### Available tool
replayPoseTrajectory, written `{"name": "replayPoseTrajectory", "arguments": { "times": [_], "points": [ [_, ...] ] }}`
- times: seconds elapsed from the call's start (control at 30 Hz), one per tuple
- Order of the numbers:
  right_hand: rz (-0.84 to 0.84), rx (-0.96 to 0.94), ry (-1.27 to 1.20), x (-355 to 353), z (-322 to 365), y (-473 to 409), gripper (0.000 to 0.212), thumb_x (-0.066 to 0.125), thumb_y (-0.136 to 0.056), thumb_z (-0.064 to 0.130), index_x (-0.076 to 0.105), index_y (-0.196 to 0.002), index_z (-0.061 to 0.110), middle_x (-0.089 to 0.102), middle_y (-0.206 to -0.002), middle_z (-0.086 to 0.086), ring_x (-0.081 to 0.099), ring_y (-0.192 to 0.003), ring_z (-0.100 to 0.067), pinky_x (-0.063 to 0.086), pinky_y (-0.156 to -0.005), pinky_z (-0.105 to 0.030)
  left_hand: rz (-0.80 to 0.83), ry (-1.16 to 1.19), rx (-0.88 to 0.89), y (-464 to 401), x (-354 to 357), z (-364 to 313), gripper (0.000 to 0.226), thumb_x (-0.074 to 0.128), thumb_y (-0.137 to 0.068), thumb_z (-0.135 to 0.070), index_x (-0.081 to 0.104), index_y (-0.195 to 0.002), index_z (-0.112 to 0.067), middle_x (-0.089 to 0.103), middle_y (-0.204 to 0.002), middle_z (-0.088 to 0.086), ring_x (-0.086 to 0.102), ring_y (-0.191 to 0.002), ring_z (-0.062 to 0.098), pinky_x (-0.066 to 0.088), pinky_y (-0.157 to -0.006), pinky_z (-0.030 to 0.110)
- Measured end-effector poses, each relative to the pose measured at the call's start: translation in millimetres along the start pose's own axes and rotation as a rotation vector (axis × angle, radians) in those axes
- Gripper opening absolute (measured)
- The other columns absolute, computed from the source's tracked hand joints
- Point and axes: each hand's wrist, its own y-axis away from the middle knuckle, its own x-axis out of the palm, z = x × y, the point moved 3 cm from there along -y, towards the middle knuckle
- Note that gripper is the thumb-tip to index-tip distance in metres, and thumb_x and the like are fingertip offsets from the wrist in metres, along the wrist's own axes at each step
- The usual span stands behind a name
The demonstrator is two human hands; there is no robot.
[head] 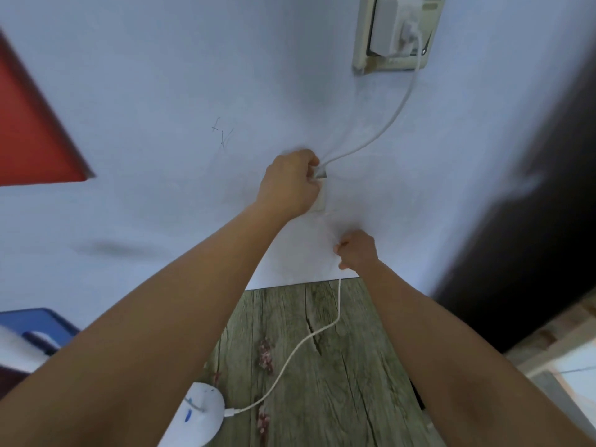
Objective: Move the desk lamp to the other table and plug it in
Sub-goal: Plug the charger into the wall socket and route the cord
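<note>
The white desk lamp base [201, 414] stands on the wood-grain table [338, 366] at the bottom, partly hidden by my left forearm. Its thin white cable [309, 335] runs up from the base to my right hand [358, 250], which is closed on the cable's upper end close to the wall. Just above, my left hand [290, 183] grips a small white block [321, 196] against the wall. A thicker white cord [392, 121] curves from that block up to a white adapter [398, 25] in the wall socket [361, 56]. The cable's plug tip is hidden.
The pale blue wall [161, 91] fills most of the view. A red panel [29, 140] hangs at the left, and a blue object [42, 324] sits at the lower left. A dark surface [532, 221] and a light wooden frame [554, 343] stand at the right.
</note>
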Motion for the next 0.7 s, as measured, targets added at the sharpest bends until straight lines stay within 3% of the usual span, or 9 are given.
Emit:
{"name": "replayPoseTrajectory", "arguments": {
  "times": [0.13,0.23,0.37,0.43,0.5,0.57,0.7],
  "points": [
    [-0.102,0.048,-0.287,17.3,4.5,-2.5,0.025,0.061,-0.079,0.007,0.056,-0.054,0.007,0.072,-0.081,-0.025,0.07,-0.078,-0.036,0.059,-0.077,-0.044,-0.126,-0.067,0.092,18.3,-3.9,7.7,0.035,0.056,-0.079,-0.006,0.058,-0.114,-0.007,0.062,-0.112,0.013,0.057,-0.103,0.029,0.046,-0.084,0.033],
    [-0.104,0.071,-0.343,31.2,-2.3,-5.4,0.03,0.066,-0.079,0.018,0.057,-0.05,0.016,0.073,-0.077,-0.017,0.07,-0.079,-0.032,0.057,-0.082,-0.044,-0.216,-0.027,0.151,44.3,9.5,16.5,0.019,0.055,-0.077,-0.003,0.06,-0.095,-0.005,0.061,-0.096,0.013,0.056,-0.087,0.027,0.047,-0.072,0.034],
    [-0.084,0.067,-0.353,39.4,-7.2,-1.9,0.023,0.069,-0.074,0.023,0.059,-0.053,0.021,0.066,-0.063,-0.002,0.066,-0.077,-0.028,0.052,-0.072,-0.034,0.158,-0.106,0.078,82.5,70.6,39.7,0.014,0.057,-0.082,-0.014,0.068,-0.09,-0.013,0.065,-0.092,0.007,0.06,-0.087,0.025,0.049,-0.078,0.035],
    [-0.059,0.042,-0.404,42.0,-8.1,-1.9,0.026,0.069,-0.077,0.025,0.06,-0.053,0.02,0.069,-0.069,-0.008,0.067,-0.082,-0.032,0.054,-0.079,-0.039,0.311,-0.15,0.014,96.6,98.7,51.6,0.016,0.057,-0.082,-0.017,0.071,-0.091,-0.014,0.068,-0.096,0.008,0.061,-0.092,0.026,0.047,-0.079,0.032],
    [-0.023,0.043,-0.467,43.6,-11.2,-3.2,0.027,0.069,-0.078,0.023,0.061,-0.053,0.02,0.071,-0.08,-0.015,0.068,-0.09,-0.035,0.053,-0.09,-0.046,0.412,-0.15,-0.073,108.0,122.2,61.2,0.015,0.058,-0.082,-0.016,0.071,-0.084,-0.009,0.071,-0.092,0.01,0.064,-0.089,0.027,0.049,-0.074,0.031],
    [0.014,0.048,-0.536,43.9,-11.3,-3.8,0.025,0.07,-0.079,0.019,0.061,-0.055,0.019,0.068,-0.076,-0.011,0.067,-0.091,-0.035,0.052,-0.092,-0.05,0.487,-0.146,-0.141,116.1,139.6,69.6,0.016,0.062,-0.08,-0.016,0.071,-0.079,-0.002,0.071,-0.084,0.016,0.067,-0.081,0.03,0.056,-0.073,0.036],
    [0.082,0.081,-0.752,43.8,-14.7,-6.1,0.018,0.07,-0.081,0.007,0.059,-0.067,0.01,0.061,-0.074,-0.006,0.064,-0.078,-0.021,0.055,-0.091,-0.045,0.594,-0.175,-0.223,128.8,167.5,86.5,0.016,0.069,-0.078,-0.017,0.069,-0.085,-0.002,0.069,-0.092,0.016,0.067,-0.087,0.03,0.057,-0.078,0.039]
  ]
}}
